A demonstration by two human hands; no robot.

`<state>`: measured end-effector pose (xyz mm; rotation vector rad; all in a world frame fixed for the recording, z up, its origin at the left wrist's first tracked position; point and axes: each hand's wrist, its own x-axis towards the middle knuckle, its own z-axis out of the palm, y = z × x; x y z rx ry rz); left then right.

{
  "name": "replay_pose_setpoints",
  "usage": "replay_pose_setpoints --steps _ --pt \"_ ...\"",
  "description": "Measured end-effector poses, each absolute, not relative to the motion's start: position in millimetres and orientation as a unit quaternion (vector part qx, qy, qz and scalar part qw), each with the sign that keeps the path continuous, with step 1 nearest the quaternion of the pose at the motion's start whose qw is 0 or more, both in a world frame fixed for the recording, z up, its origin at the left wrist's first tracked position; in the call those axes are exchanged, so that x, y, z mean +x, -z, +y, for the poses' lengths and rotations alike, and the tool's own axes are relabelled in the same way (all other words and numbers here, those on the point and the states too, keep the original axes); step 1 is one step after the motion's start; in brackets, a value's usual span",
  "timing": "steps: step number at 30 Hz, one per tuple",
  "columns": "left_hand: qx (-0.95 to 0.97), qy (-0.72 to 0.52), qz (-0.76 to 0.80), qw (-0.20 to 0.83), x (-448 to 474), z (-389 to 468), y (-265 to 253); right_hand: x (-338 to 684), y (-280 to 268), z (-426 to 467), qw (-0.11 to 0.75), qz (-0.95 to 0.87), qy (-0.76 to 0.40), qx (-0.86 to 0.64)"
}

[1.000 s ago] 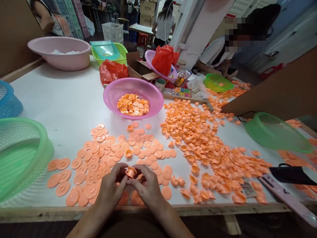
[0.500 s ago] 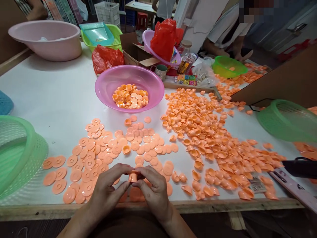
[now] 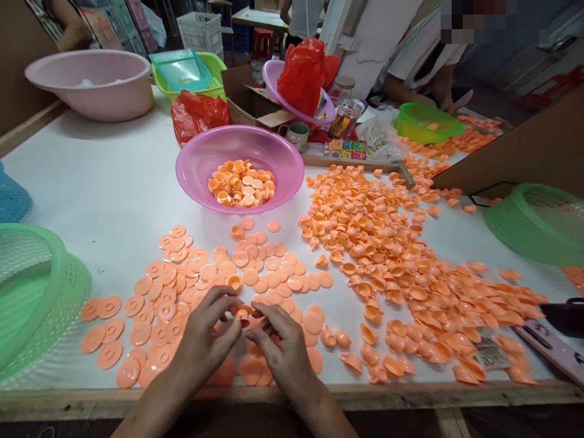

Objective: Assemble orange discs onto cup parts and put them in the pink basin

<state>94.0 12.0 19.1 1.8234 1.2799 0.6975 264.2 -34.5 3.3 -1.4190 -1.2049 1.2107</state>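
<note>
A small orange plastic toy cup (image 3: pixel 242 316), upside down with a disc-like saucer against it, is between my hands above the table's front edge. My left hand (image 3: pixel 206 333) has its fingers curled at the cup's left side. From the right, my right hand (image 3: pixel 283 344) pinches at the saucer's edge; its thumb is just below. Flat orange saucers (image 3: pixel 166 310) lie spread in front of and beside both hands. One loose cup (image 3: pixel 235 283) rests on the saucers just beyond my fingers. A large heap of orange cups (image 3: pixel 378 243) covers the right side.
A pink basin (image 3: pixel 191 164) behind the saucers holds cups joined with saucers. Green baskets stand at left (image 3: pixel 68 280) and right (image 3: pixel 524 225). A knife-like pink tool (image 3: pixel 552 353) lies at the right edge. Across the table, a person's hands work near a lime bowl (image 3: pixel 426 125).
My fingers have loosened and spread somewhat around the cup, which has tilted. The view has shifted slightly, so the table things appear a little lower.
</note>
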Motion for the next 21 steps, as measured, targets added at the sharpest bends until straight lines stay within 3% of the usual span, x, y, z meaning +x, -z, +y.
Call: replay_pose_setpoints --steps 5,11,14,17,21 --pt "0.754 -0.216 0.488 0.383 89 38 -7 275 3 -34 0.446 -0.463 -0.461 -0.611" --pt "0.569 -0.296 0.509 0.575 84 30 -13 276 4 -35 0.461 -0.431 -0.493 -0.599" --pt "0.532 -0.307 0.499 0.611 83 23 -21 274 4 -32 0.471 -0.431 -0.499 -0.586" --pt "0.538 -0.346 0.519 0.567 87 41 -36 273 6 -31 0.477 -0.432 -0.501 -0.579" --pt "0.544 -0.460 0.566 0.414 102 115 -72 274 9 -35 0.464 -0.438 -0.504 -0.582"
